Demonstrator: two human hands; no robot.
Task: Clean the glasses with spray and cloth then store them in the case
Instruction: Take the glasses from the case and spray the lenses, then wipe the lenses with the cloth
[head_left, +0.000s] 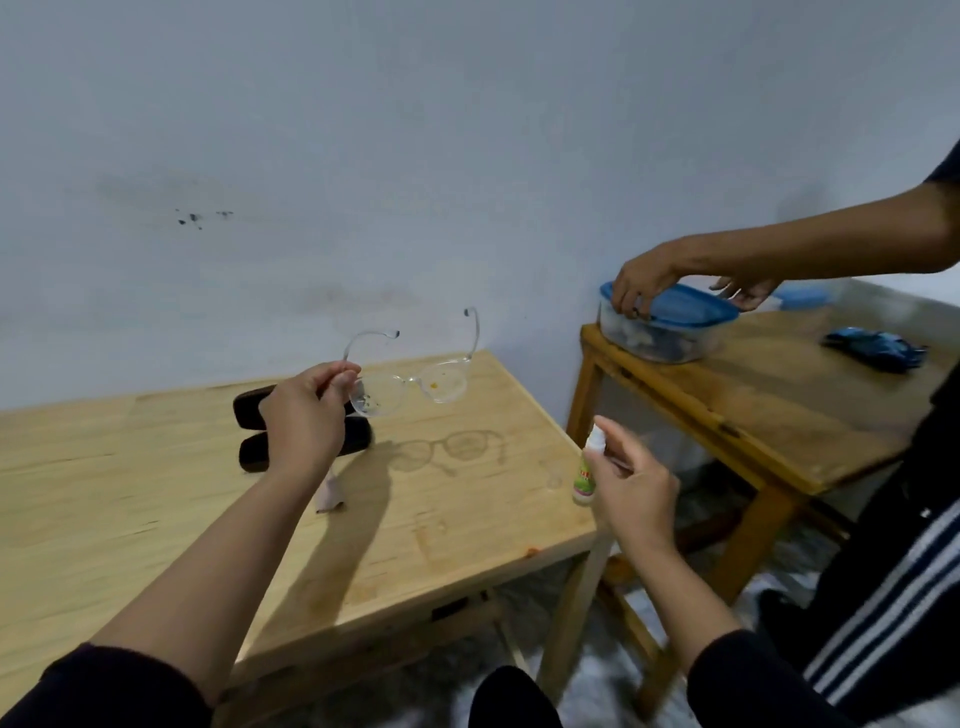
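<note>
My left hand (304, 415) holds clear-framed glasses (415, 384) by the left lens edge, raised above the wooden table (441, 519), temples unfolded and pointing away. Both lenses carry dirty specks, one of them orange. My right hand (631, 491) grips a small white spray bottle (589, 462), nozzle up, to the right of and below the glasses, past the table's right edge. A dark glasses case (249, 452) lies open on the table behind my left hand, partly hidden by it. A small pinkish cloth (329, 493) lies on the table under my left wrist.
A second wooden table (753, 415) stands to the right. Another person stands there, both hands (644, 283) on a clear box with a blue lid (670, 322). A blue bundle (872, 349) lies further right. A pale wall runs behind both tables.
</note>
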